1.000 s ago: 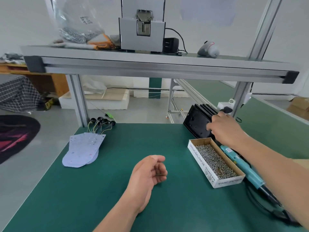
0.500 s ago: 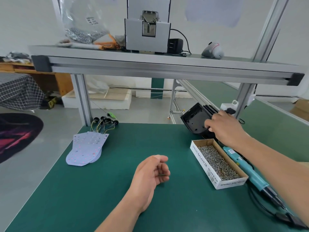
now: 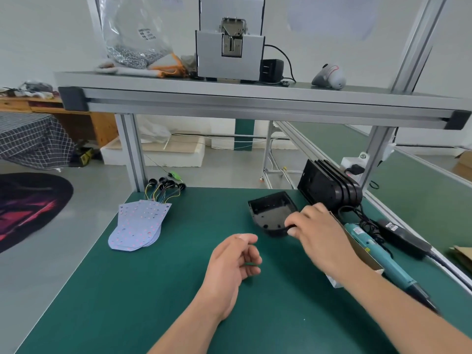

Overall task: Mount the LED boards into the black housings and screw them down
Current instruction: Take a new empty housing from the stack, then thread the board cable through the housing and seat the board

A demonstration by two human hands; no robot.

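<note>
Right hand grip pinches housing near edge, cavity up. Boards lie well left; left hand, loose and empty, is nearer.

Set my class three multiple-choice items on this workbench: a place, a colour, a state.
1. Where do the LED boards lie? A on the table's left side; B on the upper shelf; C on the floor.
2. What colour is the table mat? A red; B green; C white.
3. The housing the right hand grips is: A holding a board; B empty, open side up; C upside down.
Key: 1 A, fanned near the left edge; 2 B, green throughout; 3 B, bare interior shows.
</note>
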